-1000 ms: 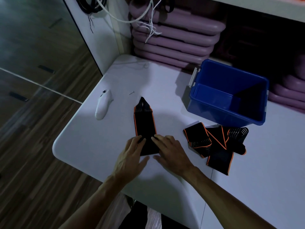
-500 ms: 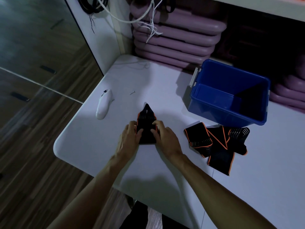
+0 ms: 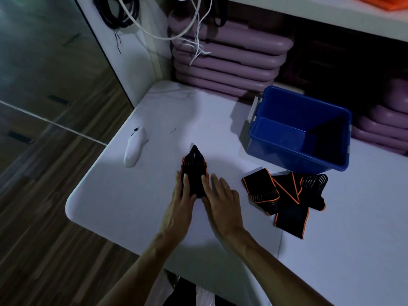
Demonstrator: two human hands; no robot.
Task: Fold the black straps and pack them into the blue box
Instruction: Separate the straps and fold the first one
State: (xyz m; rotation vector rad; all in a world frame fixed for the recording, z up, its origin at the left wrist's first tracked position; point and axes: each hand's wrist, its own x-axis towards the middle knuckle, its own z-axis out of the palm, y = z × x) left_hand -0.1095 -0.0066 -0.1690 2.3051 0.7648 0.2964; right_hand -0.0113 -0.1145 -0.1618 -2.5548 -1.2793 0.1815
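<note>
On table (image 3: 132,206): two straps (image 3: 194,173), one box (image 3: 298,138).

Both bare forearms reach forward; the left hand (image 3: 180,203) and right hand (image 3: 221,200) lie flat, palms down, fingers extended, side by side.

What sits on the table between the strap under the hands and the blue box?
Nothing: in the head view the white table is bare between the folded strap and the blue box. The loose straps lie nearer, off that line.
</note>
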